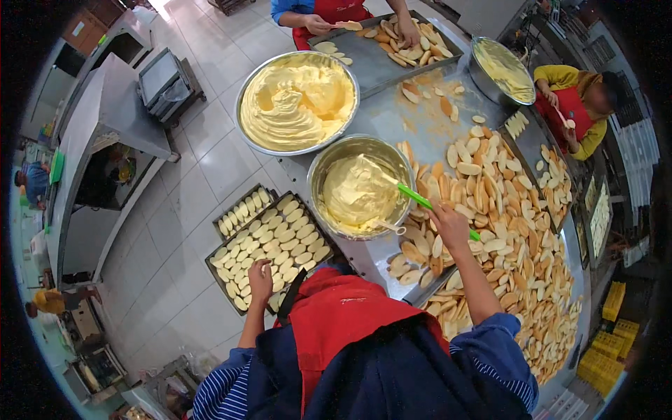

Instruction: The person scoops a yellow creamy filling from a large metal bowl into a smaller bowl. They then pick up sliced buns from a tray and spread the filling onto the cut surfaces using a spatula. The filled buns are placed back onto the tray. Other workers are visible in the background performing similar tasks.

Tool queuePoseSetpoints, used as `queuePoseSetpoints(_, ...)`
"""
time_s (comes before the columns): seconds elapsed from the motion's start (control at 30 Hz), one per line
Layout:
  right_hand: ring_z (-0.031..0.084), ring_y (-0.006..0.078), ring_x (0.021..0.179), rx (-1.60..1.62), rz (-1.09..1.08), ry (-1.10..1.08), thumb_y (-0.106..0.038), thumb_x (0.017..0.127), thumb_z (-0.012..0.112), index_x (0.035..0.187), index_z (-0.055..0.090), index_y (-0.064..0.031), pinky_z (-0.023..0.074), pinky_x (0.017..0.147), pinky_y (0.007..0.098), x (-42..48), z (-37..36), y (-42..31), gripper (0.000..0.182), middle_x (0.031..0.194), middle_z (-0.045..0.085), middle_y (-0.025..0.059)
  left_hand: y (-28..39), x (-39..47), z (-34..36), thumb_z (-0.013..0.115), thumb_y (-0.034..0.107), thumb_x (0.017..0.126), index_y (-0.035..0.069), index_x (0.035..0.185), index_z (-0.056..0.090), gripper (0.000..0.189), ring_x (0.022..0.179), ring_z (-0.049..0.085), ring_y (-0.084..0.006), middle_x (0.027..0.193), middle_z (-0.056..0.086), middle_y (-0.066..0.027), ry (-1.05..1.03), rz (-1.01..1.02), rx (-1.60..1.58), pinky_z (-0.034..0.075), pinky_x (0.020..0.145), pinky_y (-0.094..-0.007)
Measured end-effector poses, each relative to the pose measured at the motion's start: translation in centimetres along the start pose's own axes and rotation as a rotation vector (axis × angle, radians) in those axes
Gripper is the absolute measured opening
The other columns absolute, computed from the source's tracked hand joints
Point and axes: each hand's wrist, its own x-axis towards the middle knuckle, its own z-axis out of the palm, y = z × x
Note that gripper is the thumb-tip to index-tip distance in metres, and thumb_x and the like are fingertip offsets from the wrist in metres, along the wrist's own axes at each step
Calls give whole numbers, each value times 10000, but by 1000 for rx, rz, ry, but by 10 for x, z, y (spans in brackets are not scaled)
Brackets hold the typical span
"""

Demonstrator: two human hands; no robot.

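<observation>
My right hand (450,224) is closed round the green handle of a spatula (417,198), whose head is sunk in pale yellow cream in a steel bowl (315,181). A second utensil with a ring-ended handle (392,227) rests at that bowl's near rim. My left hand (261,278), its fingers curled, is over a dark tray (211,258) of cream-covered oval bread slices (287,234); whether it touches or holds one is unclear. To the right of my right hand lies a large heap of sliced oval bread pieces (493,194). A larger bowl of yellow cream (296,105) stands beyond.
Across the metal table (367,123), a co-worker's hands (407,32) work over a bread tray (362,65). Another person (575,113) in a red apron works at the right, near a third cream bowl (501,71). A smaller filled tray (242,212) sits at the left. Yellow crates (609,341) stand at far right.
</observation>
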Motion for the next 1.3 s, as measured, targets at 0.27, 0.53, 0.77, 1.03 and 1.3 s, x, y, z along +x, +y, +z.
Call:
queuePoseSetpoints(0.27,587,219,567,-39,25,67,-280,835,619,1111,612,-187,456,486,331,-12,-34,1,291,702,541,52,-5,-1,-6,525,109,840,28,921,631,156,928,546,-331,948,601,-158,43,1,-39,407,848,-408)
queuePoseSetpoints(0.53,587,279,613,310,183,130,-302,824,638,1042,673,-117,450,551,383,63,-64,-30,287,700,611,108,-11,-12,-3,536,100,834,23,905,636,144,893,549,-329,911,599,-164,58,21,21,419,795,-405)
queuePoseSetpoints(0.77,611,308,666,-4,-23,124,-230,837,594,857,664,-72,473,577,420,208,-52,-70,174,704,612,121,-14,-9,1,516,133,854,45,942,643,178,948,528,-327,965,597,-150,27,-32,11,405,850,-402)
queuePoseSetpoints(1.03,651,281,642,222,-80,-51,-200,772,628,729,666,-13,510,588,397,273,29,-93,195,679,638,142,-37,-20,1,535,128,837,28,904,638,159,917,540,-329,939,598,-163,71,-84,-26,409,837,-412)
queuePoseSetpoints(1.3,541,114,432,1002,352,-300,-340,769,717,844,733,-46,452,479,301,228,94,-97,304,469,557,52,-30,-14,2,516,125,846,34,904,642,166,929,539,-332,939,601,-160,53,-101,5,409,824,-414)
